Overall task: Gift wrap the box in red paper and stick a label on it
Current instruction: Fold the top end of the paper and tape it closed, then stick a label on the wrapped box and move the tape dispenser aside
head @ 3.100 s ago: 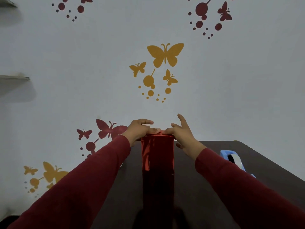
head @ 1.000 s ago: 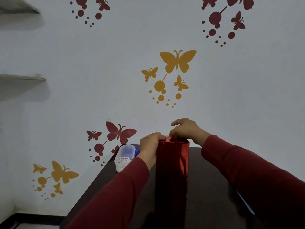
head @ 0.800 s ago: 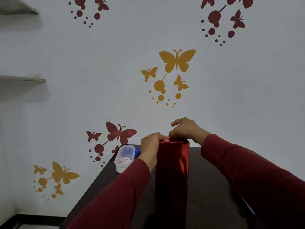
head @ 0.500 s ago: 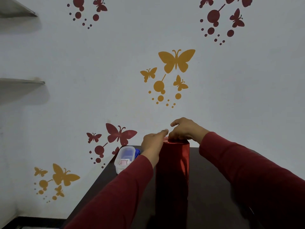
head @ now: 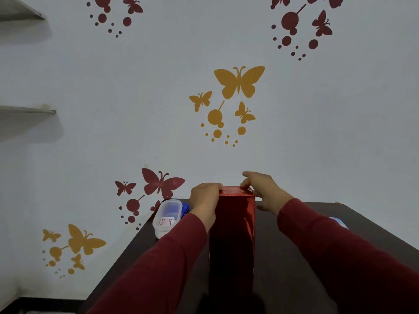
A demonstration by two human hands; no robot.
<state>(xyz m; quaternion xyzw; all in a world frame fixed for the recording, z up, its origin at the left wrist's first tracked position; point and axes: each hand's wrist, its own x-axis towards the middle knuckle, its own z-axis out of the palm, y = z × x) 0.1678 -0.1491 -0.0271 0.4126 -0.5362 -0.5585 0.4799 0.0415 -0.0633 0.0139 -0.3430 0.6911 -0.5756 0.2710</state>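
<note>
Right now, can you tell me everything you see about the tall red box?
The red box stands upright on the dark table, wrapped in shiny, foil-like red paper that looks darker lower down. Its top end shows folded paper. The left hand holds its upper left edge, and the right hand rests at the top right corner, fingers on the folds. No label is visible on the sides facing the camera.

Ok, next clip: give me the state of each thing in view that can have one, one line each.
Box: upright on the table, wrapped in red paper, no label visible.
Left hand: fingers curled over the box's top left edge.
Right hand: fingertips pressing on the box's top right edge.
Clear container: lid on, lying on the table left of the box.
Table: dark, carrying the box and container.
</note>
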